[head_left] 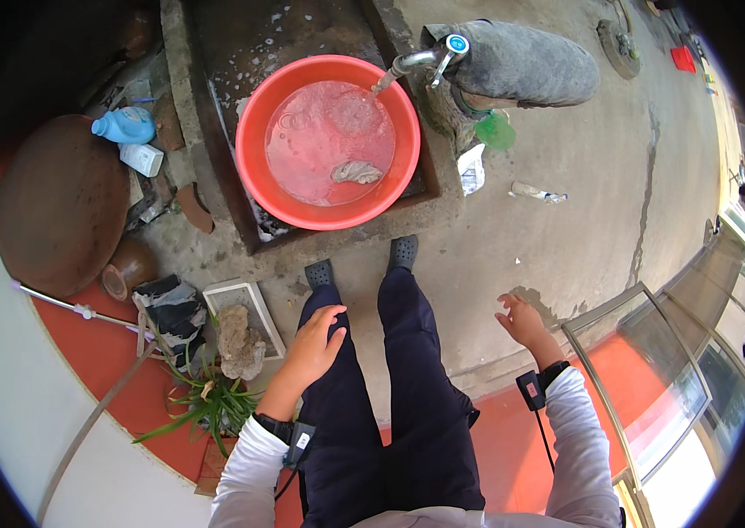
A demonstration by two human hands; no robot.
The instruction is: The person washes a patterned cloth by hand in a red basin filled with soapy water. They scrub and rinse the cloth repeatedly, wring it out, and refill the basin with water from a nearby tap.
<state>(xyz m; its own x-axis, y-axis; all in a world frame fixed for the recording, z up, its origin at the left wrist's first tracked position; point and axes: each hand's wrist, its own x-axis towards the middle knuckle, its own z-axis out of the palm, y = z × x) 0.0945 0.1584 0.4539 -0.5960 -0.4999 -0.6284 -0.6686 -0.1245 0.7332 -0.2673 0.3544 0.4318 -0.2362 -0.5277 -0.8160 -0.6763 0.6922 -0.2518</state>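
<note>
My left hand (314, 344) hangs above my left thigh, empty, its fingers slightly bent and the thumb apart. Out to the right, my right hand (521, 321) is held over the concrete floor with loosely curled, spread fingers and nothing in it. Ahead of my feet, a red plastic basin (254, 188) sits in a concrete trough. It holds sudsy water (306, 158) with a crumpled grey cloth (356, 172) partly above the surface. Water runs into the basin from a metal faucet (412, 63), where bubbles gather. Neither hand touches the basin.
Grey fabric wraps the faucet's post (524, 63). A large brown round lid or pan (62, 204), a blue detergent bottle (127, 125) and a white bottle (141, 159) are at left. Nearer are a stone (238, 343) and a green plant (214, 402). An open window (643, 383) juts in at right.
</note>
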